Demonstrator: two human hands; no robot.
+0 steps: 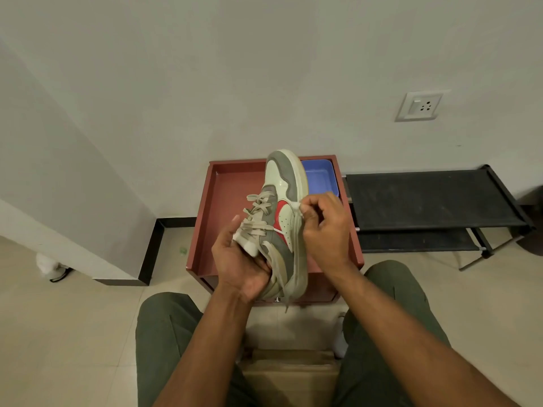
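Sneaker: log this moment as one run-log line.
left hand: holds sneaker heel | right hand: pinches small white piece at sneaker side | backdrop: red tray

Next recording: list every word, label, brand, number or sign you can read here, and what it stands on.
No text can be read anywhere.
On the grey, white and red laced sneaker held by the left hand: no lettering shows, only a red patch.
On the small white piece pinched by the right hand: nothing.
On the white wall socket plate: a switch and pin holes, no marking legible.
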